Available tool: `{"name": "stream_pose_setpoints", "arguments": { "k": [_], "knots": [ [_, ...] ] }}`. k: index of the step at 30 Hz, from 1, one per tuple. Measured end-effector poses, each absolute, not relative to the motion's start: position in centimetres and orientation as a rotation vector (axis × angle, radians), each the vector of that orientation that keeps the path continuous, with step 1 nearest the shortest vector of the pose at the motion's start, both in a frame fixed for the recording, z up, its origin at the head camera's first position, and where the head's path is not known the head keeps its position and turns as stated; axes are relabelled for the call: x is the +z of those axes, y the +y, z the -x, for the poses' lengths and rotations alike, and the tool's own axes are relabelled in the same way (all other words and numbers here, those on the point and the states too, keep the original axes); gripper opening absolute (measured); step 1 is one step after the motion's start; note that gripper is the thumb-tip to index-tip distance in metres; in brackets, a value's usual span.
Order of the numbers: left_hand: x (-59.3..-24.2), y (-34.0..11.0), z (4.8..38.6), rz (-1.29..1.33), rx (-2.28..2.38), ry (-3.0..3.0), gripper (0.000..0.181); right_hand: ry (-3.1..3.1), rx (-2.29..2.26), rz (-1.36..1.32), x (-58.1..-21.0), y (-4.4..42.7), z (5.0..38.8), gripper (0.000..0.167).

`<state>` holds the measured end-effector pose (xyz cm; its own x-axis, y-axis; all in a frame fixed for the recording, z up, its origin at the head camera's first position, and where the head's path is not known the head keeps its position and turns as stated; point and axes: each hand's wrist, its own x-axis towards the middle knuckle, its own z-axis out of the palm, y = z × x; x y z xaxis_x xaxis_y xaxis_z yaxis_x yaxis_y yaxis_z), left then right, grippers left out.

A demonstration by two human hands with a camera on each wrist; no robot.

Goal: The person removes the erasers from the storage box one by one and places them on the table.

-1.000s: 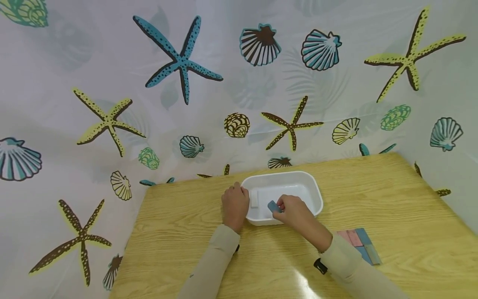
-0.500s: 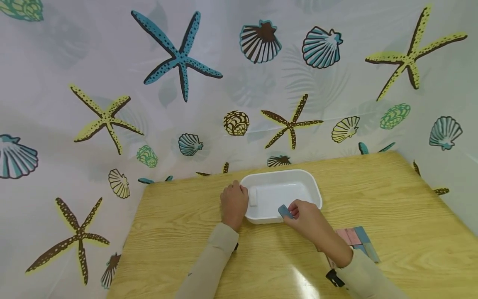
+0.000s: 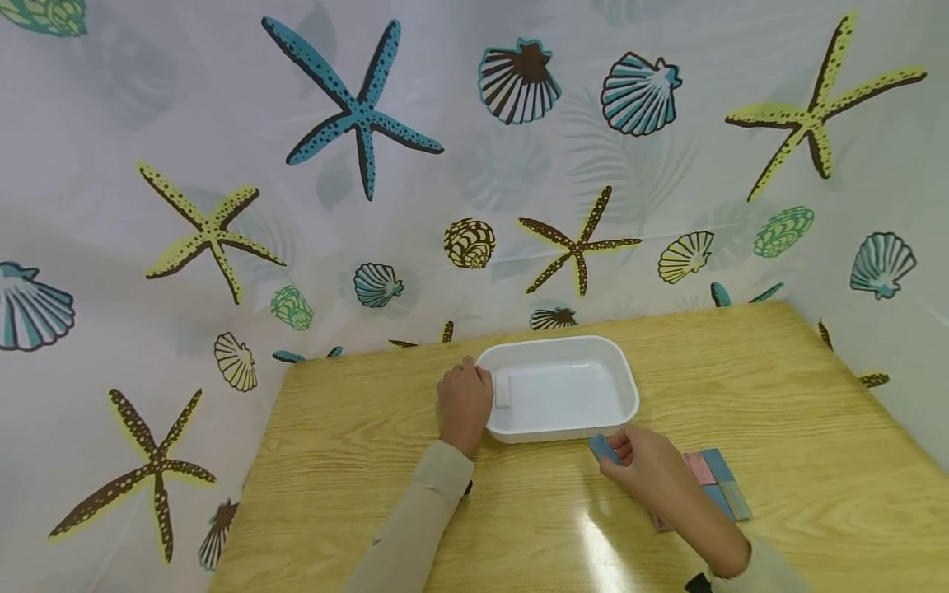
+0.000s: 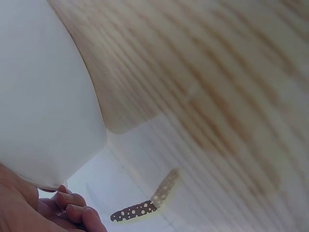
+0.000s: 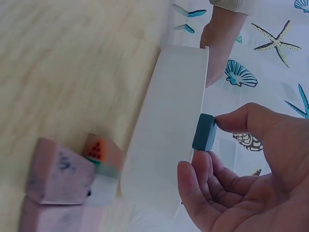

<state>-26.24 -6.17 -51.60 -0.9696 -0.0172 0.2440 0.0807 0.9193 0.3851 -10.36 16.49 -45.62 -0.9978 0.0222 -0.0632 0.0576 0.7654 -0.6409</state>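
My right hand point(image 3: 652, 469) pinches a small blue eraser-like block point(image 3: 605, 450) between thumb and fingers, just in front of the white plastic tub point(image 3: 632, 402). In the right wrist view the blue block point(image 5: 204, 132) shows as a short bar with flat faces. My left hand point(image 3: 465, 405) grips the tub's left rim, its fingers curled over the edge. From the left wrist, the hand point(image 4: 58, 208) appears beneath the rim. A white block point(image 3: 502, 391) lies inside the tub against the left wall.
Right of the tub, a flat group of pink and blue blocks point(image 3: 717, 484) lies on the wooden table point(image 3: 356, 494), partly behind my right hand. Close up, a pinkish block point(image 5: 60, 174) sits beside one with a watermelon print point(image 5: 99, 151). A patterned curtain point(image 3: 415, 206) hangs behind.
My right hand has carried the blue block from above the tub's inside, rightward and toward me, past the front rim. The left hand has kept its hold on the tub.
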Motion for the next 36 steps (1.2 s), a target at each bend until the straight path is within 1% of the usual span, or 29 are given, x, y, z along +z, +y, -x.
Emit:
{"name": "stream_pose_setpoints", "arguments": {
  "k": [8,14,29,36],
  "knots": [
    [-51.1,-6.4,25.8,0.054,-0.582,-2.820,0.024,2.886,-1.074,-0.168,-46.8,17.6,8.3,0.026],
    [-50.9,-6.4,25.9,0.049,-0.575,-2.832,0.023,2.869,-1.054,-0.191,-47.5,18.1,7.0,0.024],
    [-50.9,-6.3,26.0,0.041,-0.577,-2.866,0.025,2.734,-1.034,-0.305,-48.6,17.8,4.6,0.021],
    [-51.0,-6.2,26.1,0.053,-0.569,-2.864,0.026,2.742,-1.007,-0.311,-48.9,17.6,4.3,0.022]
  ]
}}
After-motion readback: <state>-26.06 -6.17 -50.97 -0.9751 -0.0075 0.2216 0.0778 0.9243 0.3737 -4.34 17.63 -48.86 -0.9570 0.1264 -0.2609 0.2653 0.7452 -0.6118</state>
